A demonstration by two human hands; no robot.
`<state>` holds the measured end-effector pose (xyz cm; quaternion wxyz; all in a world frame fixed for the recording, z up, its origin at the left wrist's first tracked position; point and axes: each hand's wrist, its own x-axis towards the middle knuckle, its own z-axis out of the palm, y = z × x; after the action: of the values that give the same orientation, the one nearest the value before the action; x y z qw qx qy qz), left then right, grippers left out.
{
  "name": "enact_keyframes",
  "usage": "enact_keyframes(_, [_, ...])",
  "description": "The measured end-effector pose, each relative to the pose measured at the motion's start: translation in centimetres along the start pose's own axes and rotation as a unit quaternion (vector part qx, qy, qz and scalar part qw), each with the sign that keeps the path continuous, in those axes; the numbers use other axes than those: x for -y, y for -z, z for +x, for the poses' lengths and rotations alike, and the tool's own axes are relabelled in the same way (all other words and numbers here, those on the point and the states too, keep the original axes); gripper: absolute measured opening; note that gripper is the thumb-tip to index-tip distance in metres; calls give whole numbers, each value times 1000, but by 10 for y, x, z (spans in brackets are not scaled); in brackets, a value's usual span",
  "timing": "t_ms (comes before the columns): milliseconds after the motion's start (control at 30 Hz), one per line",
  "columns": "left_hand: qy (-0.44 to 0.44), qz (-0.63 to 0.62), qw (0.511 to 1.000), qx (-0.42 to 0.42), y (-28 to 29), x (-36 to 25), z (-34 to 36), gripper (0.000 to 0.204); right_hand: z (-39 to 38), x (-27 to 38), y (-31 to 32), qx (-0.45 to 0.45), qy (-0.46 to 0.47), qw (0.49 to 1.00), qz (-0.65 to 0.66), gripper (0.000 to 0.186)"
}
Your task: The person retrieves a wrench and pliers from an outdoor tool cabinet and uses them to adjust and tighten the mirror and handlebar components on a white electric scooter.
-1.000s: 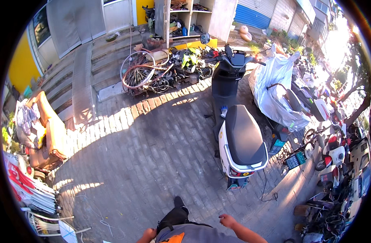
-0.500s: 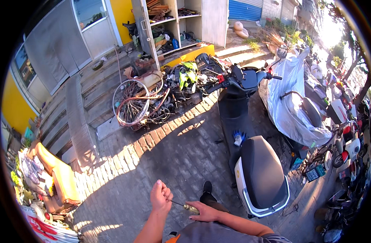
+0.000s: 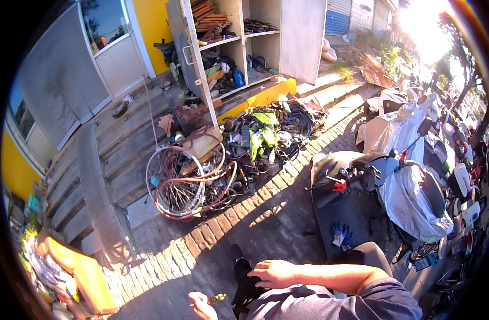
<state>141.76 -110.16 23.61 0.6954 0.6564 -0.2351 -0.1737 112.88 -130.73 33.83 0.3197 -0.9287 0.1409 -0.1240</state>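
Near the bottom edge, my left hand (image 3: 201,306) is closed on a screwdriver (image 3: 218,297); its yellowish handle points right, out past my fingers, and the shaft is hidden. My right hand (image 3: 274,273) is above my dark trouser leg (image 3: 245,285), its forearm coming across from the right. The fingers are loosely bent and a little apart, with no tool visible in them. Right of my hands stands an electric scooter (image 3: 340,208), turned toward the steps, with blue-and-white gloves (image 3: 341,234) on its footboard.
A heap of parts and cables (image 3: 271,136) lies ahead, with a wheel rim (image 3: 175,178) and brown hose beside it. Behind stands an open cabinet (image 3: 236,40). Steps (image 3: 124,160) rise left, an orange-brown chair (image 3: 82,272) stands near left, and a silver-covered scooter (image 3: 415,197) is at right.
My right hand has let go of the screwdriver handle and moved up to my leg. The left hand has dropped lower with the screwdriver. The view has shifted, and the scooter's front now appears turned.
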Motion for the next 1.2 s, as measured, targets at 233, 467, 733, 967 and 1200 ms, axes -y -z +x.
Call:
enact_keyframes(233, [471,218,837,175,43,194,205,53,125,-27,252,-249,-107,961,-47,25])
enact_keyframes(467, [-8,594,515,618,-232,193,467,32,106,-66,352,-323,-388,856,-111,31])
enact_keyframes(733, [126,394,781,467,-582,161,540,52,96,-132,403,-130,-520,844,25,53])
enact_keyframes(967, [118,345,735,572,-761,65,480,57,77,-169,428,-57,-607,779,145,59])
enact_keyframes(1200, [3,348,800,489,-915,36,569,65,73,-180,449,-161,-656,722,152,48])
